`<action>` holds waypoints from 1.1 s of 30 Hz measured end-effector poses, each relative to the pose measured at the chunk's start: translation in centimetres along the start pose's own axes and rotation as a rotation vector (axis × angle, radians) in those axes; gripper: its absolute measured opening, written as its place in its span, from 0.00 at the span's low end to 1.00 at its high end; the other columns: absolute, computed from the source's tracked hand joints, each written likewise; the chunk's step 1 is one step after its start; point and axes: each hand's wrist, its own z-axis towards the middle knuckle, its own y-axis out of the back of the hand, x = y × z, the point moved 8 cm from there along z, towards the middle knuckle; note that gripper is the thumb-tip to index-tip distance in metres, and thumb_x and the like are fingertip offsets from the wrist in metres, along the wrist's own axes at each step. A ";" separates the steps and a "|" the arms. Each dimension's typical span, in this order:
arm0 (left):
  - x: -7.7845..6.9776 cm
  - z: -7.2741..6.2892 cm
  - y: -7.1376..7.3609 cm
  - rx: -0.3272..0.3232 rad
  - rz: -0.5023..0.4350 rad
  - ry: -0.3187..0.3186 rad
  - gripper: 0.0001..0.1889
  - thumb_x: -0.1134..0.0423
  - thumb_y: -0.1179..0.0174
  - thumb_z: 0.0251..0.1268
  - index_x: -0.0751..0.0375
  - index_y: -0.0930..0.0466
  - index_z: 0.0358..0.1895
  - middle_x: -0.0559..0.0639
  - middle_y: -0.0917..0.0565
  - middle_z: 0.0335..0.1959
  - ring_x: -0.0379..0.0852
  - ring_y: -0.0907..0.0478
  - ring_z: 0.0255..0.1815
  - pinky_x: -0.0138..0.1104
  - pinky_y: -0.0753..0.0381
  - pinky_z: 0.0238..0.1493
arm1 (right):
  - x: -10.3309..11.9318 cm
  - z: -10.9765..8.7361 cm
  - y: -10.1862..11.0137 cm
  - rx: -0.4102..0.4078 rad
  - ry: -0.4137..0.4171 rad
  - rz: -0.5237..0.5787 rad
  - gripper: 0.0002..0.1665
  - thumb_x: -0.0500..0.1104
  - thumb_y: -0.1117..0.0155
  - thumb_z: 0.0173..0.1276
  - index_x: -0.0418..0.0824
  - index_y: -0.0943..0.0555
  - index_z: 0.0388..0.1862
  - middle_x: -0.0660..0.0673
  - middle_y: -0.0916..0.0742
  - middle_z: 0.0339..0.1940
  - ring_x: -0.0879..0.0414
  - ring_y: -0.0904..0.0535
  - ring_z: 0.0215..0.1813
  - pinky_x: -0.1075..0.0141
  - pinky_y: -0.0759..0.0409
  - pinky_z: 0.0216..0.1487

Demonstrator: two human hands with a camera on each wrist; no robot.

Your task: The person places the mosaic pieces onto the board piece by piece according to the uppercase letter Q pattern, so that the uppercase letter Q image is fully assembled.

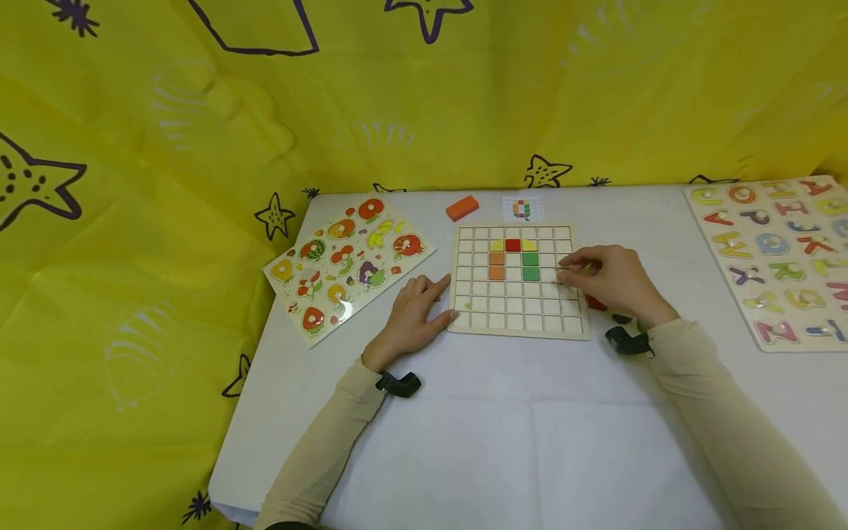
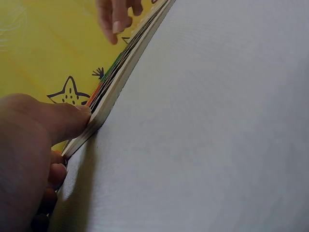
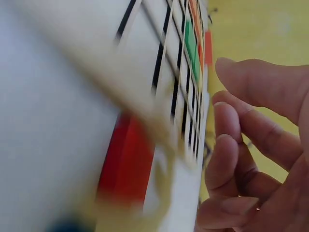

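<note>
A wooden grid board (image 1: 514, 324) lies on the white table. On it, a red square tile (image 1: 513, 245) sits between two yellow rounded tiles (image 1: 498, 245), with orange tiles (image 1: 497, 266) down the left and green tiles (image 1: 531, 266) down the right. My left hand (image 1: 414, 316) touches the board's left edge with a straight index finger, its thumb (image 2: 67, 121) resting at the front left corner. Over the board's right edge hovers my right hand (image 1: 612, 280), fingers loosely bent. A gap shows between thumb and fingers (image 3: 227, 118), with nothing visible in it.
Behind the board lie an orange block (image 1: 461, 208) and a small pattern card (image 1: 522, 210). A red block (image 3: 128, 164) lies by the board's right edge, partly under my right hand. A fruit puzzle (image 1: 358, 291) is at left, a letter puzzle (image 1: 762, 294) at right.
</note>
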 end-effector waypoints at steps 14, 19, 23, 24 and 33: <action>-0.2 -0.2 0.3 -0.016 -0.018 -0.005 0.36 0.53 0.34 0.73 0.65 0.31 0.79 0.54 0.27 0.41 0.49 0.38 0.40 0.38 0.41 0.45 | -6.3 -5.3 4.0 0.011 -0.194 -0.143 0.30 0.57 0.28 0.72 0.34 0.14 0.59 0.36 0.09 0.46 0.44 0.20 0.44 0.62 0.28 0.37; -0.1 -0.1 0.1 -0.016 -0.015 -0.010 0.37 0.53 0.33 0.72 0.65 0.31 0.79 0.54 0.27 0.41 0.49 0.38 0.40 0.38 0.41 0.45 | -7.3 -6.5 4.0 0.045 -0.236 -0.148 0.32 0.60 0.29 0.72 0.34 0.16 0.58 0.34 0.10 0.48 0.42 0.19 0.46 0.63 0.28 0.37; 0.0 -0.2 0.1 -0.020 -0.021 -0.009 0.36 0.53 0.34 0.73 0.65 0.31 0.79 0.54 0.27 0.41 0.49 0.38 0.40 0.38 0.42 0.45 | -7.6 -7.0 3.8 0.048 -0.241 -0.152 0.31 0.60 0.28 0.72 0.35 0.16 0.55 0.34 0.10 0.47 0.43 0.18 0.45 0.63 0.29 0.36; 0.0 -0.2 0.1 -0.021 -0.022 -0.009 0.36 0.53 0.34 0.72 0.65 0.31 0.79 0.54 0.27 0.41 0.49 0.38 0.40 0.38 0.42 0.45 | -7.6 -7.0 3.8 0.042 -0.238 -0.154 0.30 0.59 0.27 0.71 0.35 0.16 0.54 0.35 0.10 0.46 0.43 0.18 0.45 0.63 0.29 0.36; -0.2 -0.3 0.2 -0.029 -0.013 -0.020 0.36 0.53 0.33 0.72 0.66 0.30 0.78 0.54 0.27 0.41 0.48 0.37 0.40 0.38 0.41 0.45 | -7.1 -6.9 3.3 -0.005 -0.177 -0.186 0.20 0.50 0.28 0.72 0.35 0.16 0.50 0.40 0.10 0.40 0.47 0.17 0.41 0.62 0.29 0.37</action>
